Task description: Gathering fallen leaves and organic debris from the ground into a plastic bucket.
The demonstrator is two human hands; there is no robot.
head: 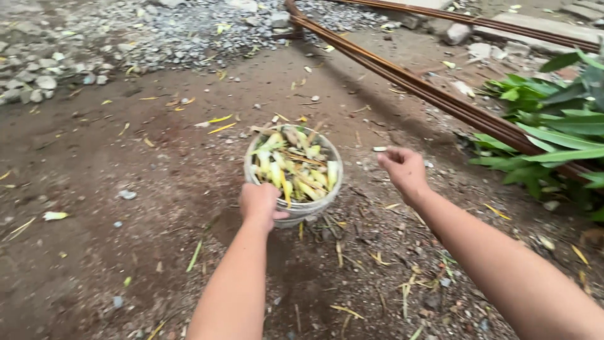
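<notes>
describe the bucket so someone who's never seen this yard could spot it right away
On the bare dirt ground, left of the long rusty rods, the left hand grips a bucket by its near rim. It is the only round pale container, heaped with yellow-green leaf scraps.

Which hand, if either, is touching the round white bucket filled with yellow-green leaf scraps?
Touching: the head view shows the left hand gripping the white bucket's near rim. The right hand is apart, with bare ground between.

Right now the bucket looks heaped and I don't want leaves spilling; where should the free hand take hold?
Probably the far-right rim of the bucket, opposite the left hand gripping the near rim. The right hand is off to that side, empty. Two opposite grips should keep the heaped leaves level.
</notes>
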